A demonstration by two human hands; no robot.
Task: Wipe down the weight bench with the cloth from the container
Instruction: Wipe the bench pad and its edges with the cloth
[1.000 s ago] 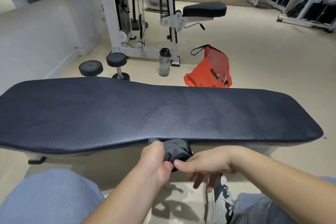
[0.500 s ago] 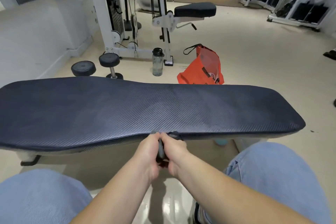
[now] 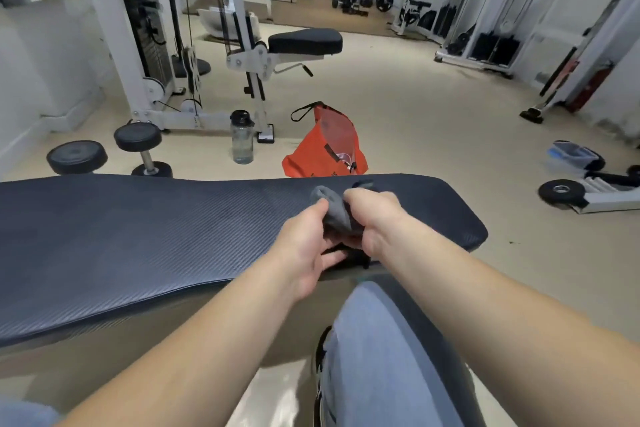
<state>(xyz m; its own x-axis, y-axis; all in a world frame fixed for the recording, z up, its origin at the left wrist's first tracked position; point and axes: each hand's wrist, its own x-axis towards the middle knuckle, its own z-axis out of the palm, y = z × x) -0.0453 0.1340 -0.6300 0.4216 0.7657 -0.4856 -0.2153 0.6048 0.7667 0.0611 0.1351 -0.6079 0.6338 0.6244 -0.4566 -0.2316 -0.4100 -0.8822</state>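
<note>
Cloth (image 3: 334,215): bunched, clamped between both fists above table's (image 3: 138,236) 3 o'clock end — for wiping.
Left grip (image 3: 304,246): closed on cloth.
Right grip (image 3: 375,218): closed on cloth.

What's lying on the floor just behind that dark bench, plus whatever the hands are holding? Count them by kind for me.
Dumbbells: 2
Water bottle: 1
Orange bag: 1
Grey cloth: 1, held by the left hand and right hand over the bench
Total: 5

No legible text, orange bag's (image 3: 320,152) dark markings unreadable
</note>
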